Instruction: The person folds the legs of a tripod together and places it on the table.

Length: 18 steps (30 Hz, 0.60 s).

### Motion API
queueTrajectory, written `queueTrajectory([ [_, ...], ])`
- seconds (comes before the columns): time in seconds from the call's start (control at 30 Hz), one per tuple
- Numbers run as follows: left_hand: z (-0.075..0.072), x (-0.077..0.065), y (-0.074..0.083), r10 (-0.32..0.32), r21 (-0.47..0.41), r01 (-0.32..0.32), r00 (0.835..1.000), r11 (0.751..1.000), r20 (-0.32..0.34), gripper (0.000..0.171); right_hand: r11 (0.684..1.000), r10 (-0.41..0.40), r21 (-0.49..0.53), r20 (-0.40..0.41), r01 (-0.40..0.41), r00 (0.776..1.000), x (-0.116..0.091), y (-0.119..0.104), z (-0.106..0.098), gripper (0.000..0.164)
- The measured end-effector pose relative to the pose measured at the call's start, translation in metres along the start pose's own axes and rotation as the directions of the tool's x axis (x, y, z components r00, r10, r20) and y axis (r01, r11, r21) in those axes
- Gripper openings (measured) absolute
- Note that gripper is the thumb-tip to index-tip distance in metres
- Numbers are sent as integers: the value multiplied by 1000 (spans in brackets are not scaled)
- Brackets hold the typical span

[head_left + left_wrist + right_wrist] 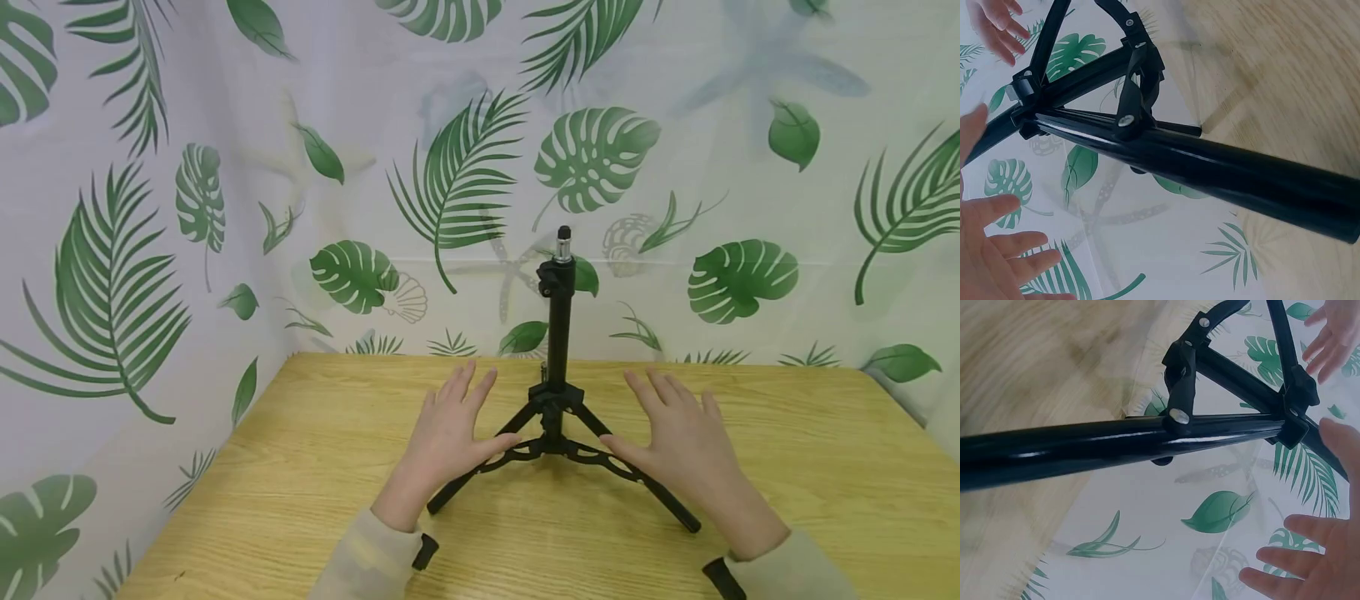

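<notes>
A black tripod stand (558,333) is upright on the wooden table, its legs spread and a silver stud with a black tip at its top. To its left is my left hand (450,429), fingers straight and spread, holding nothing. My right hand (686,437) mirrors it on the other side, also spread and free of any object. Close up in the left wrist view, one tripod leg (1222,165) runs past the left hand (991,256), apart from the fingers. A leg (1072,447) likewise crosses the right wrist view, with the right hand (1316,556) beside it.
The light wooden table (300,500) ends at a white curtain (337,192) printed with green leaves, which hangs behind it and along the left. Black straps (424,552) show at both wrists, by the light sleeves.
</notes>
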State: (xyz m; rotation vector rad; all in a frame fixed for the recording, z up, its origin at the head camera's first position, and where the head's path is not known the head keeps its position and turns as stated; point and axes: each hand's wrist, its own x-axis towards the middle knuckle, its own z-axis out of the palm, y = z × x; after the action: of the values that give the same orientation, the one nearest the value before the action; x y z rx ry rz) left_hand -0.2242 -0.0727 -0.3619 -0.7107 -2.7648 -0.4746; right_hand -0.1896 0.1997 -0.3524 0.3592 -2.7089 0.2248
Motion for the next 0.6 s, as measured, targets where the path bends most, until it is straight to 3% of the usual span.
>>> queueTrajectory([
  [0.3, 1, -1, 0, 71, 17, -70, 995, 997, -74, 56, 999, 4, 52, -51, -2, 999, 0, -1, 3, 65],
  [0.6, 3, -3, 1, 48, -39, -48, 999, 998, 2, 45, 991, 59, 117, 14, -61, 998, 0, -1, 7, 53],
])
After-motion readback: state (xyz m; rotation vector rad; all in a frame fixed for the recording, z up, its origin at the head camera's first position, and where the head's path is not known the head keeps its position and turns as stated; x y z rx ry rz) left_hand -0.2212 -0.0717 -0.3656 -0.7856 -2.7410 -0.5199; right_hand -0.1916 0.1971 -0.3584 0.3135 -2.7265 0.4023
